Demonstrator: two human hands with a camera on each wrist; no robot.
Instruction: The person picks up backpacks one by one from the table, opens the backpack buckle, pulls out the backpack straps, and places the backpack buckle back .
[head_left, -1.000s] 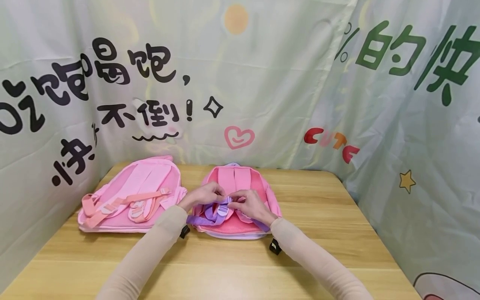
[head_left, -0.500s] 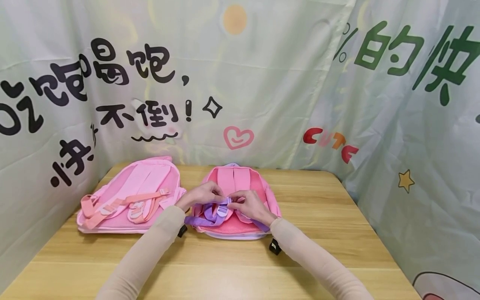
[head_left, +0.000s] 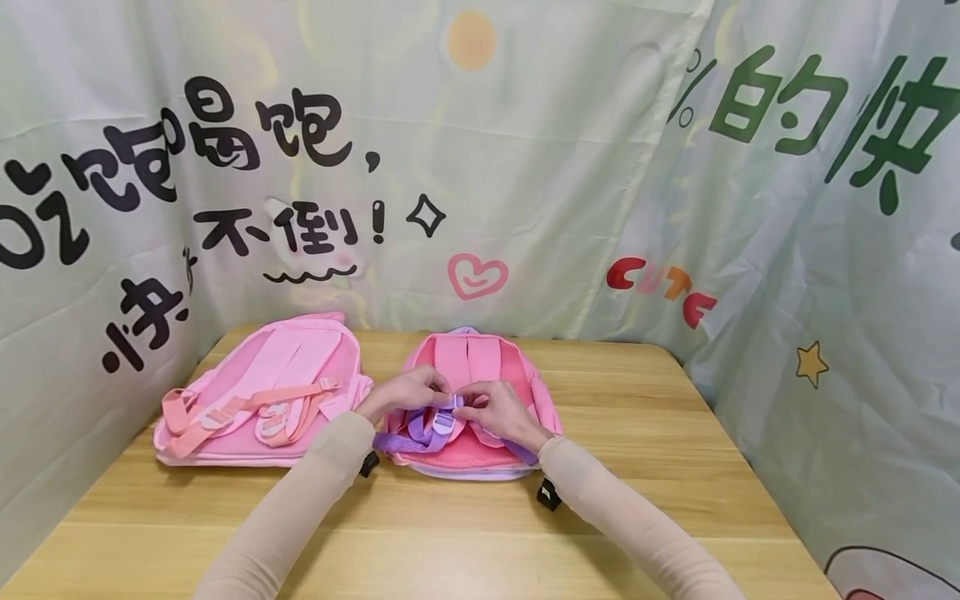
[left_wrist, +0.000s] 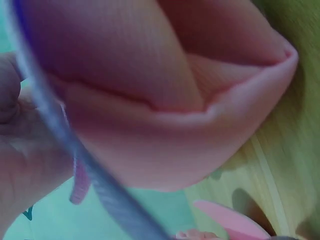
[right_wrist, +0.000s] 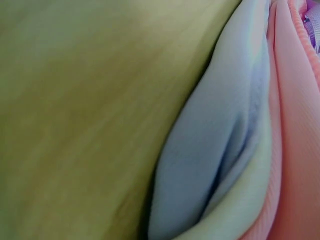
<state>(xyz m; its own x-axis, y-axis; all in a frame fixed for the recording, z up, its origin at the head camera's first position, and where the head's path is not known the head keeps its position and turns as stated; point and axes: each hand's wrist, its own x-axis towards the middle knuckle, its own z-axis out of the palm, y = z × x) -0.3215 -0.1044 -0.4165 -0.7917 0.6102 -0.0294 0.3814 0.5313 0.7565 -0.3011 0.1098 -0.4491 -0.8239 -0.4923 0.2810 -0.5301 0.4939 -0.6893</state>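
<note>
A pink backpack (head_left: 468, 358) with lavender edging lies back side up, its shoulder straps facing me. Between both hands, over its lower half, is a small purple buckle (head_left: 455, 402) on purple webbing. My left hand (head_left: 408, 390) pinches the purple strap on the buckle's left. From the other side my right hand (head_left: 504, 410) pinches it between thumb and fingertips. Just below hangs a second purple slider (head_left: 442, 423), with a strap loop (head_left: 401, 442) trailing left. In the left wrist view a strap (left_wrist: 102, 180) crosses before the hand; the right wrist view shows the bag's side pocket (right_wrist: 200, 150).
Left of it lies a lighter pink backpack (head_left: 300, 358), also straps up, with salmon straps (head_left: 202, 421) folded over it. Both stand on a wooden table (head_left: 465, 542). A printed curtain (head_left: 555, 167) encloses the back and sides.
The hands stay at the purple buckle with only slight finger movement. The slider below has shifted a little to the left. Both backpacks keep their places.
</note>
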